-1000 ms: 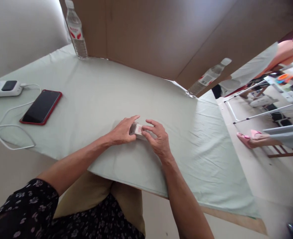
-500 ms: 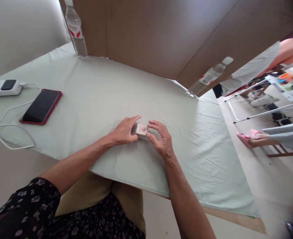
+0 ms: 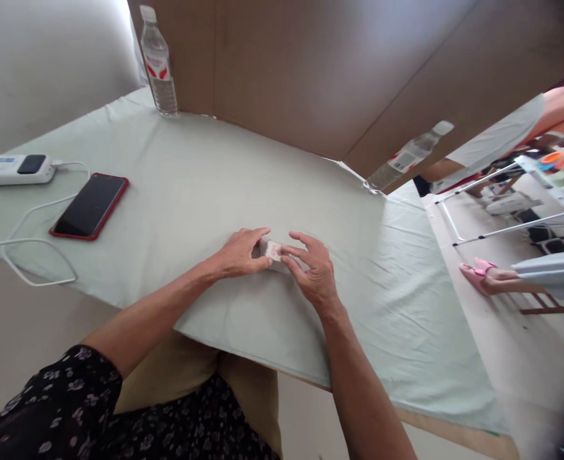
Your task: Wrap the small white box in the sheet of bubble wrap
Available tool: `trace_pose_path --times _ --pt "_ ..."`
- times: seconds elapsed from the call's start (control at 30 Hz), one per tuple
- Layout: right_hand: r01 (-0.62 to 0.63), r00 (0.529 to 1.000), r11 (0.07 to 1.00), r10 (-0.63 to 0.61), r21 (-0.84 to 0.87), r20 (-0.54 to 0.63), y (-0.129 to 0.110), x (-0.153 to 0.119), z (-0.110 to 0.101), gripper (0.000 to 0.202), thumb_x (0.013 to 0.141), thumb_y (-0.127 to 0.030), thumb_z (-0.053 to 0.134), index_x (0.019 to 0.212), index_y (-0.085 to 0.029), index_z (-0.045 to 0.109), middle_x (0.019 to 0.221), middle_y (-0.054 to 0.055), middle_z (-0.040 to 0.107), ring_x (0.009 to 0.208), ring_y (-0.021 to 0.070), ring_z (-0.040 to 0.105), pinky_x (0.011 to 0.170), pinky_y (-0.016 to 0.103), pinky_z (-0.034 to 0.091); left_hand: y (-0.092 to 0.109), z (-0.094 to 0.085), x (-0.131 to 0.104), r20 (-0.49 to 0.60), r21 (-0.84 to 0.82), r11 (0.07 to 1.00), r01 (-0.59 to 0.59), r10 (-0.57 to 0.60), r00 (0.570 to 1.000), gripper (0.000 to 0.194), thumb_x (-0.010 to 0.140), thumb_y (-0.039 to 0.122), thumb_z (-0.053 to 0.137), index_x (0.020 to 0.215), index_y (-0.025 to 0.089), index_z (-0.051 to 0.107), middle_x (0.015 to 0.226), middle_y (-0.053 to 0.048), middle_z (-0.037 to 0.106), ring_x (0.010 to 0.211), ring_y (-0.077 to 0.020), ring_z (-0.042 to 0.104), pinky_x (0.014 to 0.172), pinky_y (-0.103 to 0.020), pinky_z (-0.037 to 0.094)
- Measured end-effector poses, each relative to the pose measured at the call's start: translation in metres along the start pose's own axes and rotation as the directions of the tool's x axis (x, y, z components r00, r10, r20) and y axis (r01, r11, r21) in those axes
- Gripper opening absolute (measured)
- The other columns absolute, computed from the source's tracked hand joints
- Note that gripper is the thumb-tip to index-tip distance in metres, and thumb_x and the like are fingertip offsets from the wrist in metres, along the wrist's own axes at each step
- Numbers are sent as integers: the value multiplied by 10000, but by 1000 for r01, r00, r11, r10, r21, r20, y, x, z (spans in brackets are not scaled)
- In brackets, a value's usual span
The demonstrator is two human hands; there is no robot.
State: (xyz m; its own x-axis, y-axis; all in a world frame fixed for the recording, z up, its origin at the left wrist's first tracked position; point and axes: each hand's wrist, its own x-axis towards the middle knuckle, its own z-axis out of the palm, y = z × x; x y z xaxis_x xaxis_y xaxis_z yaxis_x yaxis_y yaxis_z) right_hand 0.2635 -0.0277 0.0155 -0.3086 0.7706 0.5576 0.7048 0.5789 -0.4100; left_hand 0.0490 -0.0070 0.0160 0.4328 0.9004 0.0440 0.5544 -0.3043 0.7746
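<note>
A small white block with red print [image 3: 272, 250], which may be a deck of cards, is between my two hands over the green cloth. My left hand [image 3: 242, 253] grips its left end, thumb at the near side and fingers behind. At the right end, the thumb and a finger of my right hand [image 3: 313, 265] pinch the block, while the index finger is raised away from it. The fingers cover both ends, so its full shape is hidden.
A phone in a red case [image 3: 90, 206] lies to the left, near a white power strip [image 3: 13, 169] and a looped white cable [image 3: 39, 282]. Two water bottles [image 3: 160, 70] [image 3: 409, 155] stand against a brown cardboard panel [image 3: 282, 70]. A person's feet [image 3: 486, 275] show at right.
My right thumb and a finger have closed on the block's right end, and the index finger has lifted. My left hand keeps its hold. The whole view has shifted slightly.
</note>
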Motion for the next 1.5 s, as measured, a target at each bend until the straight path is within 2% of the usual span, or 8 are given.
trace_pose_path --times 0.37,0.5,0.7,0.93,1.13,1.27,1.33,1.5 --pt "146 989 967 -147 -208 10 -5 17 9 171 974 -193 475 888 -198 623 1093 110 732 1056 214 667 904 369 438 -1 9 0 -82 -77 997 -28 22 996 751 739 349 649 1436 150 454 1257 -127 630 1152 -295 558 1016 -456 458" --pt "101 995 974 -99 -203 19 1 29 6 152 985 -206 423 913 -209 556 1072 116 705 1093 222 634 881 362 434 0 8 1 -62 -115 993 -37 30 998 771 711 311 648 1437 141 451 1305 -140 609 1172 -300 553 1057 -477 429" --pt "59 997 961 -43 -269 64 19 58 -2 152 983 -225 391 901 -215 518 1119 139 679 1084 244 615 848 379 427 4 7 -1 -26 -264 965 12 -19 999 835 743 460 687 1464 139 416 1357 -176 556 1239 -327 531 1072 -489 415" --pt "-28 998 955 41 -297 38 51 92 2 124 926 -214 413 852 -225 512 1103 144 669 1035 260 600 829 396 435 0 9 -1 44 -545 838 35 -12 999 805 753 477 719 1447 210 409 1349 -161 521 1162 -286 566 1005 -460 464" --pt "-181 978 977 167 -112 -123 73 100 4 126 890 -280 445 792 -242 517 987 91 683 953 227 607 865 387 461 -6 12 4 117 -625 777 75 -2 993 652 807 547 676 1310 150 554 1252 -158 627 1154 -293 594 1002 -463 460" --pt "-379 883 919 394 109 -254 53 76 -9 243 941 -390 392 836 -234 546 800 18 639 736 179 611 761 351 477 -5 10 5 96 -663 736 140 -102 990 551 803 440 687 1259 138 617 1274 -157 656 1182 -296 606 1030 -462 447" --pt "-455 846 878 478 150 -234 31 54 -15 250 931 -452 455 861 -230 549 712 -17 599 625 151 562 667 307 453 -3 9 6 85 -674 721 162 -142 986 480 790 363 687 1218 149 649 1245 -139 682 1160 -283 623 1019 -453 460" --pt "-481 874 877 478 9 94 -18 14 -11 350 793 -570 624 753 -228 562 615 -19 594 566 148 525 585 283 384 3 8 5 32 -674 725 141 -162 986 422 806 380 646 1152 144 691 1070 -96 729 942 -213 673 900 -387 515"
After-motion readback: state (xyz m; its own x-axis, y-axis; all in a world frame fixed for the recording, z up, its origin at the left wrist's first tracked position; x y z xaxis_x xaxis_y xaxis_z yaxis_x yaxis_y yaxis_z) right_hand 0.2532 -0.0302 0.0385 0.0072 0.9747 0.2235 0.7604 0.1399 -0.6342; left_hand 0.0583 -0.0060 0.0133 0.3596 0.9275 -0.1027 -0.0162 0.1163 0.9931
